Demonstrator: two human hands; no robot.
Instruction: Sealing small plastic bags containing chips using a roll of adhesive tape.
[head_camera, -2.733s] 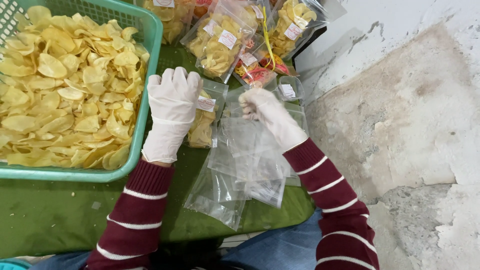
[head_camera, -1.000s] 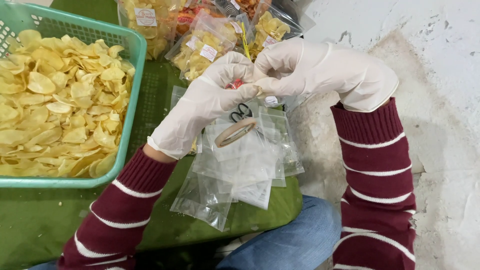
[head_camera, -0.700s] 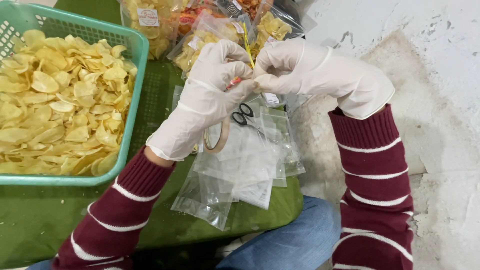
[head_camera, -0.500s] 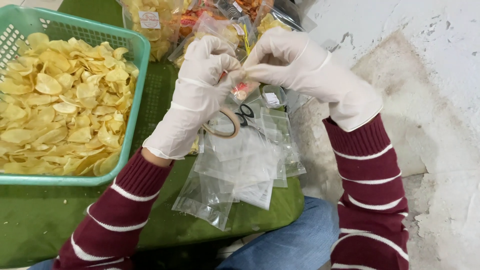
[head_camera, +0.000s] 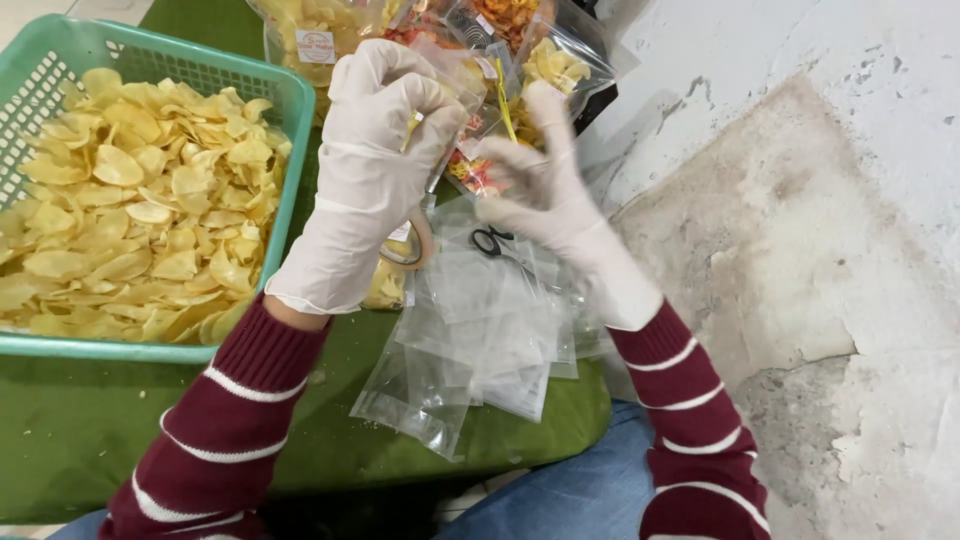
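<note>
Now the two hands have parted: half a second ago they were pinched together over a small reddish item at about 12 o'clock above the bag pile, and the right hand (head_camera: 545, 190) has swung away, blurred, with its fingers spread and nothing in it. The left hand (head_camera: 385, 130) has risen slightly and is curled shut; what it grips is hidden behind the glove (a sliver of something pale shows at the knuckles, too small to tell). I judge the joint fiddling done, with whatever was being worked now in the left hand alone.

Below the hands, the stack of empty clear bags (head_camera: 470, 340) lies fanned on the green surface (head_camera: 120, 430), its loose corners pointing to 6 o'clock. A tan ring of tape (head_camera: 410, 245) and small black scissors (head_camera: 492, 240) rest at the pile's upper edge. At 9 o'clock sits the teal basket (head_camera: 290, 170), heaped with pale yellow chips (head_camera: 130, 210). At 12 o'clock, filled clear packets (head_camera: 550, 65) of yellow and orange chips lean together, one bearing a small white rectangular label (head_camera: 315, 45) with reddish print.
</note>
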